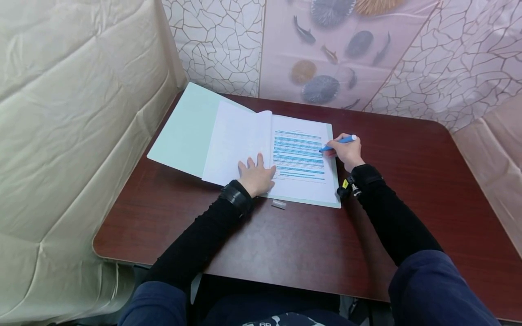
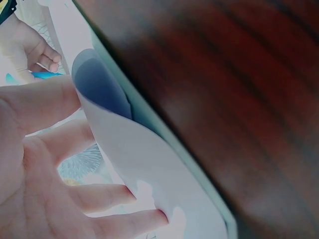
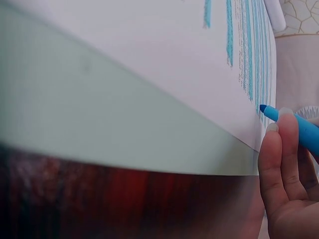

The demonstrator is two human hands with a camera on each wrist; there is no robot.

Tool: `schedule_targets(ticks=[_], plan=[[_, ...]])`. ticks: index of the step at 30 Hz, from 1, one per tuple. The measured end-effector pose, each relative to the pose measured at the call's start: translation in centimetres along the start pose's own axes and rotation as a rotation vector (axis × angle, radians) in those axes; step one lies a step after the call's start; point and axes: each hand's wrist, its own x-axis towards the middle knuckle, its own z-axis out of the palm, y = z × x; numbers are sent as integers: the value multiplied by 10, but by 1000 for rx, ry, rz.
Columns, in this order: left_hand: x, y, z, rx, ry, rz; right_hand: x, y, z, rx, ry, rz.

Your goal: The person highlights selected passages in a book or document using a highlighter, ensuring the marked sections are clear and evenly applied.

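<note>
A mint-green folder (image 1: 183, 131) lies opened flat, with white pages turned over onto its left side (image 1: 234, 136). On the right is a printed page (image 1: 299, 190), most of its text lines covered by blue strokes. My right hand (image 1: 351, 151) pinches a blue highlighter (image 3: 307, 133) between thumb and fingers. Its dark tip is at the right end of a text line, near the page's edge. With fingers spread, my left hand (image 1: 258, 178) rests on the pages by the centre fold. In the left wrist view, the paper's lower edge (image 2: 149, 154) curls up beside the fingers.
A small translucent grey piece (image 1: 279, 204) lies on the brown table (image 1: 285, 244) just below the folder. A patterned wall covering (image 1: 220, 45) stands behind the table, and a cream padded cover (image 1: 61, 136) hangs along the left. A black wrist device (image 1: 345, 189) overlaps the folder's lower right corner.
</note>
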Motion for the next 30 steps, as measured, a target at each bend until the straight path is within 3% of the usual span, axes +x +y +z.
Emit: schedule_targets(ticks=[30], plan=[[1, 1, 0, -9, -10, -7, 4, 5, -5, 44, -6, 0]])
